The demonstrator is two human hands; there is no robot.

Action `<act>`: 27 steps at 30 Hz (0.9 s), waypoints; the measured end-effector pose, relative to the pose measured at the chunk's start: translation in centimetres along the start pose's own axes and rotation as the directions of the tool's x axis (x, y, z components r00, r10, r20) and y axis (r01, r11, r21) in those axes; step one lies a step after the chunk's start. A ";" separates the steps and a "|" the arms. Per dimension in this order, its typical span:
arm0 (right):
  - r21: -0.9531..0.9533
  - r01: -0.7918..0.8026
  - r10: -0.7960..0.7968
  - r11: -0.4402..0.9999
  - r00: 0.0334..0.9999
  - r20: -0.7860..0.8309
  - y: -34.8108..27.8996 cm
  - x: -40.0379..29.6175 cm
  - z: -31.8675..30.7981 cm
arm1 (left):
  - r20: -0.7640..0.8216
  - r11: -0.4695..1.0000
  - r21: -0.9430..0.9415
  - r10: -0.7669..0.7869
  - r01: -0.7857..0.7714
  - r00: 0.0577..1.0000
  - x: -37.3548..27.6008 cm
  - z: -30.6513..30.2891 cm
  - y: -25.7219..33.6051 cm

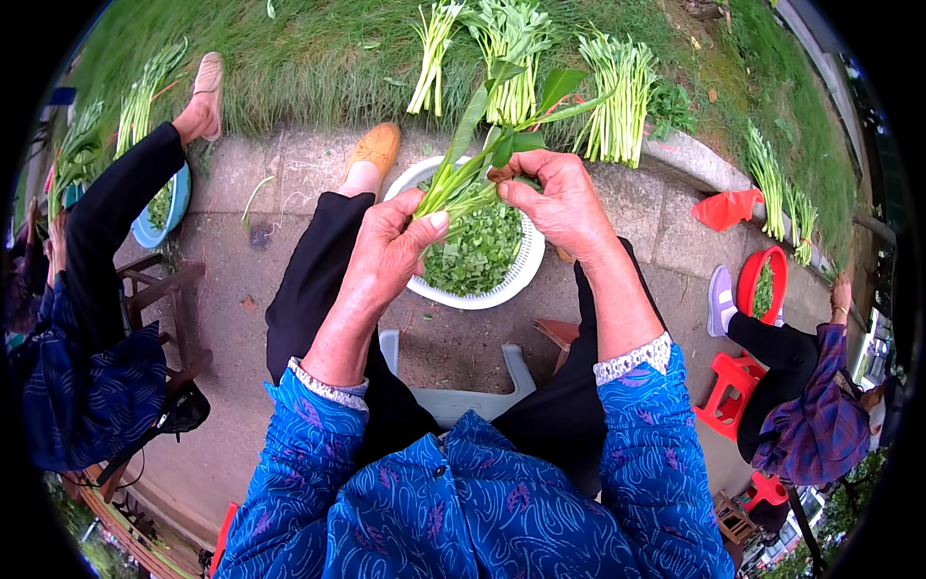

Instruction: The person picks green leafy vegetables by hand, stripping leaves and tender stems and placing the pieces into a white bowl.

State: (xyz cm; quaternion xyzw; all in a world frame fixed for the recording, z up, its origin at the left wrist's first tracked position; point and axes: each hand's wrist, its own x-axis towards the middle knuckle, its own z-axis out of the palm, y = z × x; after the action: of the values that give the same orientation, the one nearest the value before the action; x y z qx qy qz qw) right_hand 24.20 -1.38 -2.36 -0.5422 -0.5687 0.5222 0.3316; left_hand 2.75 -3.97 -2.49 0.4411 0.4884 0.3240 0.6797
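Observation:
A small bunch of leafy green stems [452, 177] is gripped in my left hand [394, 246], between thumb and fingers, with the leaves pointing up and right. My right hand [553, 195] pinches a leaf or stem of the same bunch at its right side; a brown bit shows at the fingertips. Below both hands stands a white plastic basket [537, 260] holding chopped green leaves [474, 250]. Bundles of long-stemmed greens [618, 101] lie on the grass beyond, one of them [432, 65] smaller and loose-looking.
A person at the left sits near a blue basin [182, 199] and a wooden stool [184, 311]. At the right another person sits on a red plastic stool [723, 394] near a red basin [744, 282]. A stone kerb [694, 166] edges the grass; a red bag [727, 210] lies beside it.

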 end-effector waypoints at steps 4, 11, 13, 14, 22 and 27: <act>-0.048 -0.004 0.002 0.999 0.999 -0.045 -0.2 -0.1 0.3 | -0.017 1.000 0.003 -0.015 0.015 1.000 0.0 0.1 0.0; 0.010 0.017 -0.016 1.000 0.992 -0.128 -0.2 -0.1 0.8 | -0.013 0.999 0.012 -0.033 0.033 0.999 0.0 0.1 -0.3; 0.152 -0.013 0.036 0.988 0.988 -0.148 0.6 0.1 1.0 | 0.001 0.999 -0.013 -0.031 0.031 1.000 0.1 0.1 -0.3; 0.223 -0.027 0.063 0.974 0.986 -0.156 1.0 0.2 1.0 | 0.008 0.999 -0.026 -0.030 0.030 1.000 0.1 0.1 -0.4; 0.454 -0.066 0.222 0.888 0.928 -0.298 -0.8 0.5 -1.3 | 0.002 0.985 -0.148 -0.093 0.093 0.996 -0.1 -0.3 0.2; 0.508 -0.142 0.239 0.849 0.962 -0.130 -0.7 0.7 -1.4 | 0.023 0.982 -0.164 -0.087 0.089 0.996 0.1 -0.2 0.2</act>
State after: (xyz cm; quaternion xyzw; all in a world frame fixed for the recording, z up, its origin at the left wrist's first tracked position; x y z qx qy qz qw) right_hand 25.20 -0.29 -1.49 -0.5398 -0.3254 0.6269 0.4579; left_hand 2.59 -3.79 -2.37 0.3639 0.4738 0.3293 0.7312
